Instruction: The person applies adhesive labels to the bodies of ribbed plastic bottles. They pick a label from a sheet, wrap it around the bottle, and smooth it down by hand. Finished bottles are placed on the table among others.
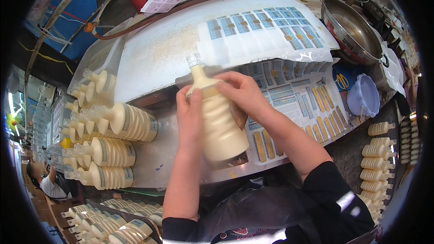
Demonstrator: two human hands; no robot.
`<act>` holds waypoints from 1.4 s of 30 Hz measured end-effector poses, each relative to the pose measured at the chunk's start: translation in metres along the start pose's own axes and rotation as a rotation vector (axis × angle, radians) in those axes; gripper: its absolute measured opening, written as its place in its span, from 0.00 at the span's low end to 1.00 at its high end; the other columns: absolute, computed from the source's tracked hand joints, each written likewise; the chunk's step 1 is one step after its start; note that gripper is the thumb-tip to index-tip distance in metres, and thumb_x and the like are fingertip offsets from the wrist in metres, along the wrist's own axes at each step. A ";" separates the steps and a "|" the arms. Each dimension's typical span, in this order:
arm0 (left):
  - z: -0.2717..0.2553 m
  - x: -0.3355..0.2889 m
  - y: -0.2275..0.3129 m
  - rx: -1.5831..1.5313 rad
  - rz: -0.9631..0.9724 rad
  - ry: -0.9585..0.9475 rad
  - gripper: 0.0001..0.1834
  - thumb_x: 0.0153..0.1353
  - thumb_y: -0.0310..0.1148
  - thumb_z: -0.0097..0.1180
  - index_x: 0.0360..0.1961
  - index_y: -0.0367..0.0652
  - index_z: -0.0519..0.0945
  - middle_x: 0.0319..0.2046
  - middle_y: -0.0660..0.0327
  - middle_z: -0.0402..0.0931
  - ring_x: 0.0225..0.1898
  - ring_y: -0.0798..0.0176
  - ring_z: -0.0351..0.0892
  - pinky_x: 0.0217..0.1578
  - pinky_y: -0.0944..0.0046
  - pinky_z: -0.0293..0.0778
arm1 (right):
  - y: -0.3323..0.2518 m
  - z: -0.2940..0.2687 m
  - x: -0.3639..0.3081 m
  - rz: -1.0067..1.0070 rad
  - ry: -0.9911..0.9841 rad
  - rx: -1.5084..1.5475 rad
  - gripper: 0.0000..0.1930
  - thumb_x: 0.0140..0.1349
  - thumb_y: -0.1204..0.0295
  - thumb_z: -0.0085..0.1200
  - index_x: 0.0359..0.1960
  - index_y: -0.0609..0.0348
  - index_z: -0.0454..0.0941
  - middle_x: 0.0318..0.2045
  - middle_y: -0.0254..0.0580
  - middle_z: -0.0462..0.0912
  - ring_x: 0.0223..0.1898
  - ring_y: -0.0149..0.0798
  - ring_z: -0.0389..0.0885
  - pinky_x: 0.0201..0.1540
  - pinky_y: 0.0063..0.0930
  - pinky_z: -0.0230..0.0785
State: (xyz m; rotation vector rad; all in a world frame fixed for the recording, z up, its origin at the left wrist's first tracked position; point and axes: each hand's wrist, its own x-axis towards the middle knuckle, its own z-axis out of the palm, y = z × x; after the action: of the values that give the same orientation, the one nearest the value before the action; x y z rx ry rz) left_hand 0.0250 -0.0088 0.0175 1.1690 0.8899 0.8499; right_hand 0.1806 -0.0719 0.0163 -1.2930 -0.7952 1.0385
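Note:
A cream-coloured bottle (222, 138) with a wavy ridged body and a clear glass neck is tilted in front of me, its neck pointing away. My left hand (190, 108) grips its left side near the shoulder, thumb on top. My right hand (242, 91) presses thumb and fingers on the shoulder's right side. A gold-toned band or label (209, 89) shows there between the two hands. Out from under my right palm juts a brown flat piece (239, 116), lying against the bottle; its kind is not clear. The fingertips of my right hand are partly hidden.
Sheets of blue labels (257, 23) and gold strips (323, 99) lie on the table (153, 153). Finished-looking cream bottles (131, 122) crowd the left; more stand in crates below and on the right. A metal pan (352, 29) and lilac bucket (364, 96) stand right. Another person is far left.

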 end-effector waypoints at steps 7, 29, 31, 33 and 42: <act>-0.004 0.003 -0.005 0.027 -0.004 0.012 0.21 0.77 0.46 0.51 0.60 0.41 0.68 0.48 0.58 0.78 0.46 0.67 0.79 0.47 0.63 0.79 | -0.019 -0.035 -0.001 0.067 0.106 0.229 0.15 0.73 0.66 0.52 0.50 0.64 0.84 0.44 0.37 0.86 0.45 0.27 0.81 0.52 0.22 0.72; -0.021 -0.005 -0.007 -0.367 -0.270 -0.202 0.32 0.81 0.56 0.31 0.67 0.40 0.69 0.61 0.51 0.76 0.60 0.54 0.78 0.61 0.51 0.76 | -0.022 -0.003 -0.043 -0.832 0.243 -0.595 0.09 0.62 0.85 0.61 0.42 0.61 0.85 0.38 0.43 0.88 0.41 0.37 0.87 0.45 0.27 0.79; -0.019 -0.008 -0.010 -0.361 -0.276 -0.180 0.34 0.80 0.57 0.29 0.69 0.39 0.68 0.63 0.51 0.75 0.61 0.53 0.77 0.62 0.50 0.74 | -0.026 -0.006 -0.039 -0.500 0.316 -0.192 0.06 0.67 0.79 0.58 0.43 0.61 0.84 0.38 0.37 0.86 0.42 0.31 0.84 0.47 0.24 0.76; -0.025 -0.012 -0.006 -0.389 -0.239 -0.180 0.34 0.80 0.57 0.29 0.69 0.40 0.68 0.63 0.52 0.75 0.61 0.53 0.77 0.63 0.51 0.73 | -0.028 -0.009 -0.028 -0.234 0.266 -0.058 0.07 0.71 0.73 0.56 0.44 0.61 0.83 0.38 0.33 0.85 0.43 0.25 0.81 0.48 0.21 0.73; -0.022 -0.013 -0.001 -0.172 -0.012 -0.177 0.32 0.81 0.56 0.30 0.69 0.42 0.68 0.62 0.56 0.74 0.61 0.61 0.76 0.62 0.57 0.72 | -0.003 -0.004 -0.003 0.053 0.043 -0.233 0.19 0.72 0.63 0.58 0.56 0.65 0.78 0.43 0.38 0.86 0.45 0.27 0.81 0.51 0.24 0.73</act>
State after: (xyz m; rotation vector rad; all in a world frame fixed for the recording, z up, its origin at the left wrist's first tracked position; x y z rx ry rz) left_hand -0.0001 -0.0128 0.0145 1.0691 0.6649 0.7845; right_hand 0.1834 -0.0763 0.0193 -1.5363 -0.8727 0.9777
